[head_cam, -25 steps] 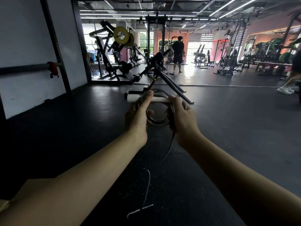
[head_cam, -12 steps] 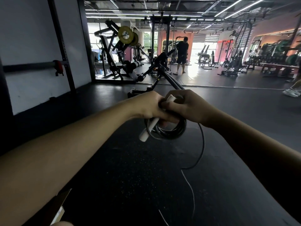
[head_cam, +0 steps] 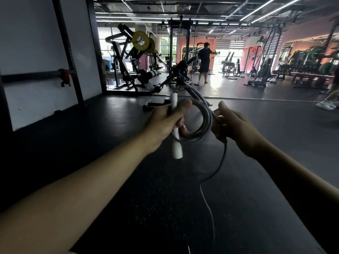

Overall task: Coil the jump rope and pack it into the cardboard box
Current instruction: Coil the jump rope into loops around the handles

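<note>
Several grey loops of jump rope (head_cam: 200,123) form a tight coil at frame centre, one white handle (head_cam: 175,125) standing nearly upright through its left side, a loose tail trailing down to the dark floor (head_cam: 128,198). Left hand (head_cam: 165,123) wraps closed around handle and coil; right hand (head_cam: 233,127) pinches the coil's right edge.

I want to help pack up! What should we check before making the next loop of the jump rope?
1. Left hand grips the white handle and the coil together: ok.
2. Right hand holds the coil's far side: ok.
3. Loops lie neatly together: ok.
4. Loose rope all wound in: not ok, it trails down to the floor.
5. Second handle located: cannot tell, out of view.
6. Cardboard box within reach: cannot tell, not visible.
</note>
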The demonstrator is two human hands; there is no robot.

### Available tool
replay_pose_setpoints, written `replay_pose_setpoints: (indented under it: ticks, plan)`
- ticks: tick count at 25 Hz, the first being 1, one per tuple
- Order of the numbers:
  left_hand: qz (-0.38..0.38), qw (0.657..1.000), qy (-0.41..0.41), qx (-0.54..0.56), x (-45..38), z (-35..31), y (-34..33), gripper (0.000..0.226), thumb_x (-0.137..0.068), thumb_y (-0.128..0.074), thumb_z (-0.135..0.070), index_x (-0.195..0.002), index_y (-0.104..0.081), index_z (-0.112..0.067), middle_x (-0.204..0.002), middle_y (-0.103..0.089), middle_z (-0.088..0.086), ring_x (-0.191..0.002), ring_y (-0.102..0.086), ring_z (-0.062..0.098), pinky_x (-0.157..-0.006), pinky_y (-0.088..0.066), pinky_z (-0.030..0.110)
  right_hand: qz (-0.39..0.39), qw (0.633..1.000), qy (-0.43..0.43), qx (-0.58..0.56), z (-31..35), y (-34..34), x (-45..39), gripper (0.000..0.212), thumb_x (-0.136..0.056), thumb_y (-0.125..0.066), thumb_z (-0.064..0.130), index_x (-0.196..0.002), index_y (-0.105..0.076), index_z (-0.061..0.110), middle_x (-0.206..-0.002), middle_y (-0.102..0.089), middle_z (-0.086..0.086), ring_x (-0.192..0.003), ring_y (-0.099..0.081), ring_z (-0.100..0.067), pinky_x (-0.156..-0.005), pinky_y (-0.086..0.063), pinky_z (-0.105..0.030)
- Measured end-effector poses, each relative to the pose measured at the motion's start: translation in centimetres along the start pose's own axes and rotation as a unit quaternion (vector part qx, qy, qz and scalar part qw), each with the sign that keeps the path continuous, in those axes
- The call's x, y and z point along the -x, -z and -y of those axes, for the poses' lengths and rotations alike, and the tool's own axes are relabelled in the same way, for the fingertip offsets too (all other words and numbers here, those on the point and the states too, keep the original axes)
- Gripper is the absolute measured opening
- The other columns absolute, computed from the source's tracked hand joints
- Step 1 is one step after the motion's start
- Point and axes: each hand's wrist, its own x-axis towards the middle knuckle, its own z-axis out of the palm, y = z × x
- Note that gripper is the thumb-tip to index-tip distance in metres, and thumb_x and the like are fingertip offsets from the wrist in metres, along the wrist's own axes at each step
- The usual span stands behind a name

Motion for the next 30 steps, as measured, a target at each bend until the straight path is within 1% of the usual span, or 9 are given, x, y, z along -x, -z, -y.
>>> replay_pose_setpoints:
  ticks: [5,9,14,16,19,22,25,27,30]
  plan:
    - [-0.264,0.917,0.089,0.287,-0.6,0.5,-5.0,0.043,-0.093,-0.063,-0.053,-0.072,-0.058,-0.017,-0.058,-0.057,-0.007,-0.052,-0.063,0.010,-0.061,-0.057,0.027,-0.009,0.995,-0.038,-0.087,-1.6,-5.0,0.9,0.076,-0.089,-0.042,0.077,-0.124,-0.059,0.012,-0.088,-0.063,-0.013,-0.065,-0.054,-0.028,-0.055,-0.046,-0.035]
    - [-0.290,0.928,0.111,0.207,-0.4,1.6,-6.0,0.049,-0.092,-0.054,-0.066,-0.078,-0.070,-0.022,-0.066,-0.076,-0.011,-0.072,-0.074,0.012,-0.075,-0.060,0.034,-0.153,0.976,-0.010,-0.153,-1.2,-8.2,0.9,0.029,-0.100,-0.058,0.043,-0.098,-0.065,0.015,-0.053,-0.057,0.007,-0.042,-0.048,-0.007,-0.041,-0.037,-0.022]
    - [-0.212,0.968,0.094,0.097,-0.4,3.0,-2.2,0.038,-0.076,-0.076,-0.062,-0.074,-0.080,-0.024,-0.084,-0.080,-0.006,-0.091,-0.075,0.018,-0.100,-0.055,0.049,-0.155,0.980,-0.027,-0.123,-1.1,-7.1,-0.9,0.025,-0.101,-0.058,0.014,-0.076,-0.060,0.015,-0.041,-0.044,0.011,-0.035,-0.035,-0.004,-0.037,-0.027,-0.018]
    - [-0.183,0.978,0.038,0.088,-0.8,2.9,0.4,0.031,-0.072,-0.083,-0.045,-0.094,-0.080,-0.022,-0.091,-0.079,-0.003,-0.091,-0.071,0.018,-0.100,-0.053,0.048,-0.124,0.990,-0.033,-0.055,-0.9,-6.1,-1.4,0.026,-0.100,-0.059,0.015,-0.074,-0.059,0.015,-0.040,-0.042,0.011,-0.034,-0.034,-0.005,-0.038,-0.025,-0.018]
    - [-0.079,0.996,-0.030,-0.024,-1.3,0.1,4.5,0.067,-0.074,-0.085,-0.034,-0.134,-0.059,-0.020,-0.112,-0.076,-0.006,-0.108,-0.068,0.013,-0.095,-0.050,0.035,-0.057,0.997,-0.046,0.039,0.1,-4.4,-1.9,0.024,-0.099,-0.062,0.018,-0.076,-0.062,0.015,-0.040,-0.045,0.010,-0.034,-0.037,-0.006,-0.035,-0.028,-0.018]
    - [0.114,0.932,-0.049,-0.340,-1.5,-3.0,5.4,0.093,-0.063,-0.091,-0.049,-0.143,-0.046,-0.036,-0.131,-0.067,-0.011,-0.124,-0.060,0.011,-0.106,-0.046,0.036,0.049,0.977,0.007,0.207,1.5,-3.7,-2.3,0.025,-0.095,-0.067,0.018,-0.072,-0.062,0.026,-0.045,-0.054,0.014,-0.039,-0.044,0.000,-0.042,-0.036,-0.015]
    - [0.222,0.857,0.002,-0.465,-1.0,-4.1,2.6,0.110,-0.058,-0.096,-0.039,-0.150,-0.034,-0.041,-0.138,-0.060,-0.012,-0.118,-0.058,0.008,-0.087,-0.043,0.015,0.111,0.931,0.066,0.340,2.7,-4.2,-3.0,0.018,-0.085,-0.072,0.029,-0.078,-0.059,0.039,-0.071,-0.064,0.017,-0.062,-0.058,0.002,-0.063,-0.046,-0.022]
    - [0.216,0.857,0.004,-0.467,-0.9,-3.4,1.5,0.124,-0.056,-0.098,-0.033,-0.154,-0.024,-0.042,-0.139,-0.057,-0.010,-0.118,-0.056,0.009,-0.083,-0.042,0.015,0.127,0.922,0.060,0.361,3.1,-4.3,-3.1,0.026,-0.076,-0.070,0.044,-0.096,-0.056,0.037,-0.096,-0.065,0.012,-0.080,-0.065,-0.004,-0.075,-0.053,-0.029]
    - [0.190,0.878,0.023,-0.439,-0.4,-2.2,1.3,0.135,-0.057,-0.098,-0.030,-0.160,-0.012,-0.040,-0.132,-0.056,-0.013,-0.116,-0.055,0.006,-0.081,-0.041,0.008,0.137,0.938,0.033,0.315,3.0,-4.4,-2.4,0.031,-0.080,-0.077,0.040,-0.098,-0.052,0.034,-0.086,-0.062,0.011,-0.063,-0.060,0.001,-0.061,-0.048,-0.024]
